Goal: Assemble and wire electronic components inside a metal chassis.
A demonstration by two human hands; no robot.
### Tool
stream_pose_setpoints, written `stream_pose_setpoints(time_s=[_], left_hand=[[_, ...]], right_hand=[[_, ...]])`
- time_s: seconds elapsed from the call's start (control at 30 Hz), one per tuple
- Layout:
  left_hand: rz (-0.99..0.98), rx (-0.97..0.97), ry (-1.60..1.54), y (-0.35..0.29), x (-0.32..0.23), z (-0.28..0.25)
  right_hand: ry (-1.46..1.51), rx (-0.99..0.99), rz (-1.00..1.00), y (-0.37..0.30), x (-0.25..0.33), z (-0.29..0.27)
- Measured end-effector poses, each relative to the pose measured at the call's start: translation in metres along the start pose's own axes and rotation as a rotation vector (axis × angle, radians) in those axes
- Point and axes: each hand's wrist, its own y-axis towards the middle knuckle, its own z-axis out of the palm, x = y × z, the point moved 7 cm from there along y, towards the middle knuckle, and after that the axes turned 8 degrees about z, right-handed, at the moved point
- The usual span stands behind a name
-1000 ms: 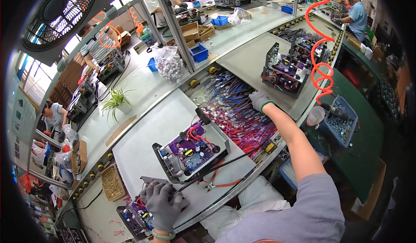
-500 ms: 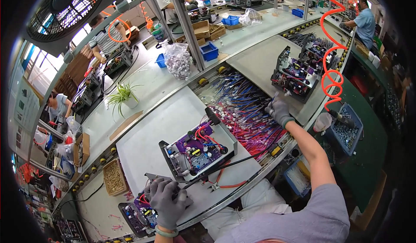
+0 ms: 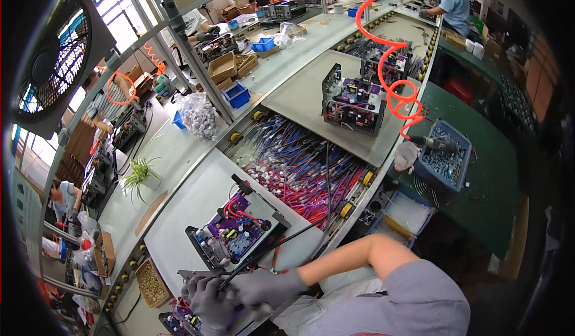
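Observation:
Both my hands wear grey gloves and are close together at the near edge of the light grey board (image 3: 173, 231). My left hand (image 3: 209, 303) has its fingers curled round a black cable (image 3: 290, 238), which runs back toward the wires. Next to it, my right hand (image 3: 272, 289) is smeared by motion, its fingers partly hidden. Just beyond them an open chassis (image 3: 236, 233) with a purple circuit board and red wires lies on the board. Partly under my left hand is another purple-board unit (image 3: 175, 319). A red-handled hand tool (image 3: 276, 259) shows beside the cable.
Coloured wires (image 3: 305, 177) fill the gap before a second board (image 3: 305, 99) carrying more chassis (image 3: 353, 102). An orange coiled hose (image 3: 383, 42) hangs over a blue bin of small parts (image 3: 443, 159). A brown box of brass-coloured pieces (image 3: 152, 282) stands left. Co-workers sit across the line.
My right hand has come back from the wire bundle to beside my left hand. The black cable now reaches up over the wires. The whole view has shifted.

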Motion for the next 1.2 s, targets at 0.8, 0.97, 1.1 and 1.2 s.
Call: stream_pose_setpoints(time_s=[0.8, 0.97, 1.1, 1.2], left_hand=[[0.110, -0.185, 0.133, -0.026, -0.002, -0.032], [0.122, -0.414, 0.098, 0.022, -0.024, -0.050], [0.401, -0.407, 0.073, 0.099, -0.080, -0.028], [0.429, -0.292, 0.058, 0.142, -0.091, 0.029]], right_hand=[[-0.741, -0.100, 0.351, -0.047, -0.076, -0.209], [-0.792, -0.009, 0.317, -0.044, -0.078, -0.214], [-0.858, 0.232, 0.466, -0.031, -0.077, -0.216], [-0.758, 0.386, 0.585, -0.029, -0.086, -0.221]])
